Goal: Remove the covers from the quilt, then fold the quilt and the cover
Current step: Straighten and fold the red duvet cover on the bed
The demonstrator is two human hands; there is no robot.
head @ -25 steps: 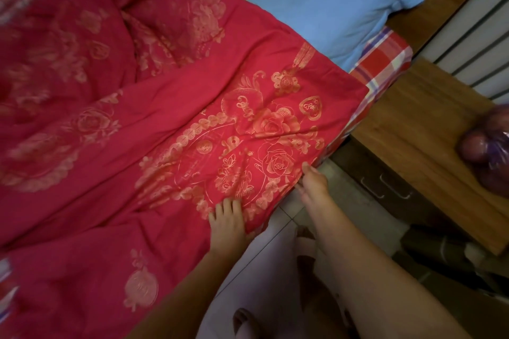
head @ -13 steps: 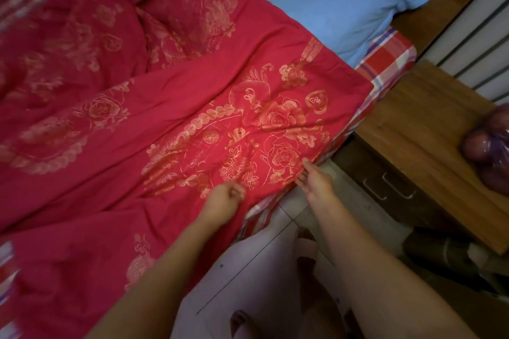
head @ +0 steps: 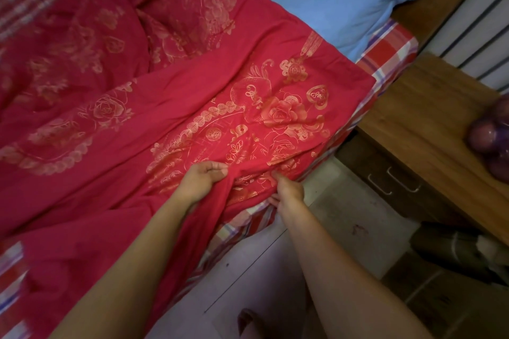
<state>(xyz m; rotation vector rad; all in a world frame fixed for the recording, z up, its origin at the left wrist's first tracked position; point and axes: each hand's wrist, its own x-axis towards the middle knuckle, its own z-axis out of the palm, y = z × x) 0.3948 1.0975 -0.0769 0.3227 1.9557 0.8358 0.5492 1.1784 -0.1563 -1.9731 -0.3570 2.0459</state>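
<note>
Across our bed [head: 391, 48] lies the red cover [head: 192, 85]; we guess the quilt hides inside. At the near edge, our left hand [head: 205, 177] has a tight grip on bunched cloth, and our right hand [head: 289, 190] pinches the hem beside it. We should find the opening and pull gently.

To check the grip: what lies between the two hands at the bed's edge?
In the head view, only a bunched fold of the red quilt cover lies between the left hand and the right hand.
</note>
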